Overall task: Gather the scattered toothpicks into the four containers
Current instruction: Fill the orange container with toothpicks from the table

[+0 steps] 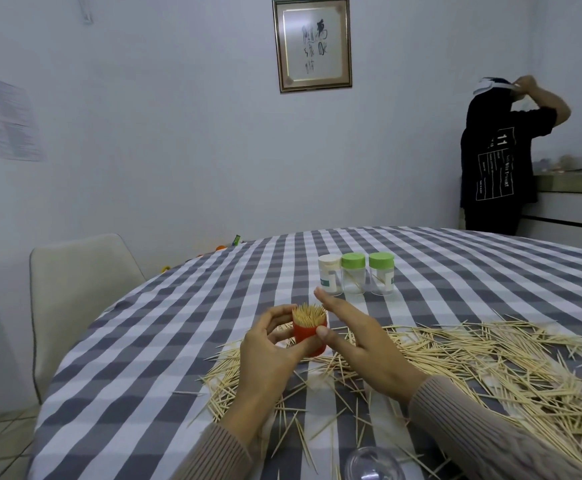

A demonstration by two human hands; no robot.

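Wooden toothpicks pack round red container.

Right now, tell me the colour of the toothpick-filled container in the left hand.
Red container, gripped by the left hand; head view.

Both forearms, in ribbed beige sleeves, reach forward from the bottom edge. The left hand is raised, its fingers and thumb curled round a red container. The right hand is beside it, fingers straight and together, pointing up and forward, thumb against the container's side.
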